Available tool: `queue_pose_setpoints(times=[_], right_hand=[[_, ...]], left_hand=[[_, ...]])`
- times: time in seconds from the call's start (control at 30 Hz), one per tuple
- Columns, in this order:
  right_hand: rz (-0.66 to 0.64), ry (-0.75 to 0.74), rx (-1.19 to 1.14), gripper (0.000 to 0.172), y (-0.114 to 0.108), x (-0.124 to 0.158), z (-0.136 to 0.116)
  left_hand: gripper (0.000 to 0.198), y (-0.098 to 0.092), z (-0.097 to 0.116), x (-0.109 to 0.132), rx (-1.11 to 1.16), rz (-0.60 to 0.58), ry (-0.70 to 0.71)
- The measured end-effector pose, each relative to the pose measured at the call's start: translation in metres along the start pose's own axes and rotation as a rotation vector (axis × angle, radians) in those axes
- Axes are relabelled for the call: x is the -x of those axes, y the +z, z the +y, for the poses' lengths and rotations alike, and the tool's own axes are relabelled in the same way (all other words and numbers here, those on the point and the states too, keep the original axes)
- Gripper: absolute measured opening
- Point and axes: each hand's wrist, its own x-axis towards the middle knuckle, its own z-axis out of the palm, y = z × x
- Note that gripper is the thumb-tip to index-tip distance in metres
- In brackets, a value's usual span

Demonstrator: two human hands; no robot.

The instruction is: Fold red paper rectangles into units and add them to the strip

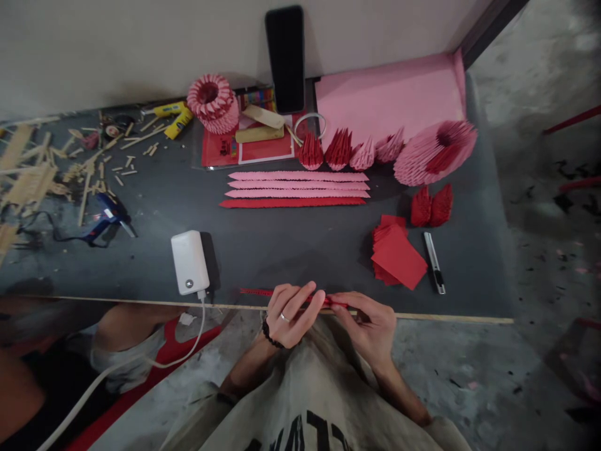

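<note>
At the table's front edge my left hand (295, 313) and my right hand (369, 322) hold a thin red folded-paper strip (256, 292) between them. My left fingers are closed over its middle, hiding part of it; my right thumb and fingers pinch its right end. Farther back lie several pink paper strips (300, 185) and one red paper strip (293, 203), side by side. To the right of my hands is a loose pile of red paper pieces (399, 255), with a box cutter (434, 263) beside it.
A white power bank (190, 262) with a cable lies left. Behind are a pink folded-paper vase (213, 103), red paper bundles (432, 205), a larger pink paper piece (436, 153) and a leaning phone (285, 59). A blue glue gun (110, 216) and wood scraps lie far left; a person sits there.
</note>
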Motion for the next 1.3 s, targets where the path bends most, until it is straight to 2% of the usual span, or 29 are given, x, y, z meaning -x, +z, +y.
queue_pose_setpoints(times=[0.1,0.27,0.4,0.47,0.53,0.63,0.7,1.03,1.2,1.3], right_hand=[[-0.031,-0.015,0.036,0.024,-0.006,-0.001,0.003],[-0.107,0.005,0.097,0.024,-0.013,-0.002,0.006],[-0.140,-0.049,0.145,0.028,-0.011,-0.006,0.004],[-0.158,-0.052,0.164,0.034,-0.009,-0.007,0.002],[-0.119,0.003,0.149,0.034,-0.008,-0.007,0.000],[0.010,0.105,0.094,0.020,-0.006,-0.002,0.000],[0.041,0.132,0.087,0.012,-0.005,0.001,0.000],[-0.014,0.198,0.022,0.006,-0.003,0.001,0.006],[-0.152,0.338,0.015,0.014,-0.008,0.000,0.013],[-0.122,0.305,0.013,0.018,-0.010,-0.008,0.015]], left_hand=[[0.033,-0.002,0.000,-0.005,-0.039,0.005,0.038],[0.027,-0.006,0.001,-0.014,-0.067,-0.054,0.151],[0.029,-0.004,0.001,-0.015,-0.046,-0.114,0.131],[0.032,-0.002,-0.001,-0.014,-0.029,-0.100,0.111],[0.036,0.000,-0.004,-0.012,-0.001,-0.080,0.080],[0.043,0.002,-0.006,-0.010,0.042,-0.054,0.030],[0.043,0.003,-0.006,-0.010,0.056,-0.032,0.011],[0.037,0.004,-0.006,-0.006,0.039,-0.096,0.084],[0.038,0.012,-0.014,0.000,0.057,-0.119,0.026],[0.038,0.012,-0.016,-0.002,0.058,-0.162,0.030]])
